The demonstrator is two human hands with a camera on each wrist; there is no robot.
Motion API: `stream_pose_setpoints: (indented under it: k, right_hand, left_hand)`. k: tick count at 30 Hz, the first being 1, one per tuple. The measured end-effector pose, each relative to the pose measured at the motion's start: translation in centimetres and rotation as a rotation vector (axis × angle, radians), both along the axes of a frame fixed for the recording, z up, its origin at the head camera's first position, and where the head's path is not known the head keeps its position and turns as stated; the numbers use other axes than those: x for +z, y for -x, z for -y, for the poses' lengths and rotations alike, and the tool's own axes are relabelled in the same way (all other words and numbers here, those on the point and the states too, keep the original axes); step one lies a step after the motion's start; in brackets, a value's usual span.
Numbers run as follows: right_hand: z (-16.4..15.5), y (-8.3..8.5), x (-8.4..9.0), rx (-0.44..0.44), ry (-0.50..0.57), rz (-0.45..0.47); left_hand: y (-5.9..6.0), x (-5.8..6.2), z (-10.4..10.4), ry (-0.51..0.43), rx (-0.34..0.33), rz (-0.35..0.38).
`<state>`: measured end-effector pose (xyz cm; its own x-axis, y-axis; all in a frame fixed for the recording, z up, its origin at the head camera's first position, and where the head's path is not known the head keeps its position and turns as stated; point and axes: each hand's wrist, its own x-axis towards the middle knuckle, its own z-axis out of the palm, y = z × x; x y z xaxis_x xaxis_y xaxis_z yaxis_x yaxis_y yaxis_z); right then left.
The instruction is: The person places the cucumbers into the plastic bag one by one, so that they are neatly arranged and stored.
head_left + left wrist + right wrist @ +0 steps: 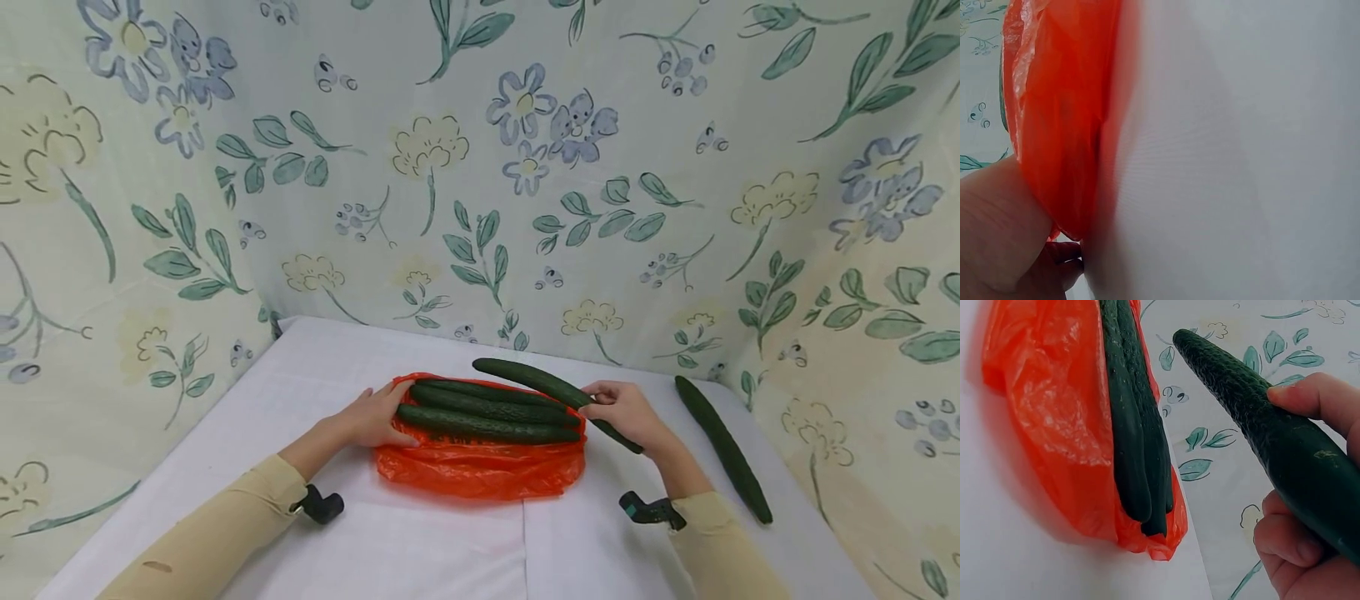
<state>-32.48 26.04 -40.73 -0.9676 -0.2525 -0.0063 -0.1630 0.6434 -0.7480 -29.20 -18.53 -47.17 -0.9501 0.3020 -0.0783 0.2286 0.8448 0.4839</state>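
A red plastic bag (480, 475) lies on the table with its mouth facing up, and three dark green cucumbers (487, 425) lie side by side in it. My left hand (375, 417) holds the bag's left end, thumb at the front rim and fingers toward the back; in the left wrist view the bag (1060, 125) hides part of that hand. Over the bag's right end, my right hand (626, 412) grips another cucumber (532, 377). The right wrist view shows this cucumber (1241, 400) between thumb and curled fingers, raised and apart from those in the bag.
One more cucumber (723, 450) lies on the white-covered table (450, 550) to the right of my right hand. A flower-patterned cloth (465, 208) hangs behind the table and along both sides.
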Motion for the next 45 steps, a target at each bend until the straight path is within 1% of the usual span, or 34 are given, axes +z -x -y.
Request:
stream_pose_setpoints:
  k: [4, 7, 12, 16, 22, 27, 32, 38, 45]
  right_hand:
    - [0.8, 0.4, -0.1, 0.042, 0.019, 0.015]
    - [1.3, 0.7, -0.1, 0.057, 0.027, 0.012]
    - [1.8, 0.8, -0.3, 0.089, 0.035, 0.007]
    - [2.3, 1.0, -0.6, 0.124, 0.046, 0.022]
    - [3.5, 1.5, -0.9, 0.158, 0.051, 0.042]
    - [4.5, 2.1, -1.3, 0.179, 0.039, 0.038]
    - [5.5, 2.9, -1.7, 0.197, 0.009, 0.011]
    - [6.2, 3.7, -1.8, 0.225, -0.015, -0.013]
    - [6.2, 4.7, -1.5, 0.269, -0.026, 0.015]
  left_hand:
    - [0.0, 0.2, -0.2, 0.011, 0.010, 0.000]
    - [0.0, 0.3, -0.4, 0.013, 0.020, -0.003]
    - [0.1, 0.2, -0.6, -0.004, 0.033, -0.025]
    - [0.2, 0.1, -0.7, -0.016, 0.039, -0.035]
    - [0.2, 0.2, -0.7, -0.009, 0.058, -0.038]
    - [0.2, 0.3, -0.6, 0.012, 0.042, -0.063]
    - [0.3, 0.3, -0.4, 0.013, 0.031, -0.072]
    - [0.4, 0.1, -0.4, -0.002, 0.034, -0.053]
    - [0.5, 0.1, -0.5, 0.000, 0.038, -0.031]
